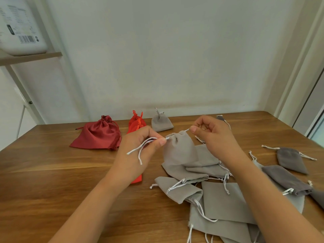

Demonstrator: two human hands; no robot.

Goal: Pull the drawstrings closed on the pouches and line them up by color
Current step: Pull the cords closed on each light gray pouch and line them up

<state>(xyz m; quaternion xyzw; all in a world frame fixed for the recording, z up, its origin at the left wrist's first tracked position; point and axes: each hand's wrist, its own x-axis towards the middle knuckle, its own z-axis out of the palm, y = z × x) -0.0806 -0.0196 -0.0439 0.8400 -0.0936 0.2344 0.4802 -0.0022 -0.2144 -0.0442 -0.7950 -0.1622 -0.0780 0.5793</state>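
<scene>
A light grey pouch (178,148) hangs between my hands above the wooden table (52,172), its mouth gathered. My left hand (138,148) pinches the white drawstring (140,151) on the pouch's left side, with loose ends trailing over my fingers. My right hand (212,134) pinches the string on the right side. Along the back edge stand a dark red satin pouch (98,134), an orange-red pouch (135,124) and a small grey pouch (161,122), all drawn closed. Another orange-red pouch (137,179) shows under my left wrist.
Several open light grey pouches (222,202) lie heaped at the front right. Darker grey pouches (289,158) lie at the right, and another one (220,118) sits behind my right hand. A shelf (31,57) with a white container stands at the upper left. The wall runs close behind the table.
</scene>
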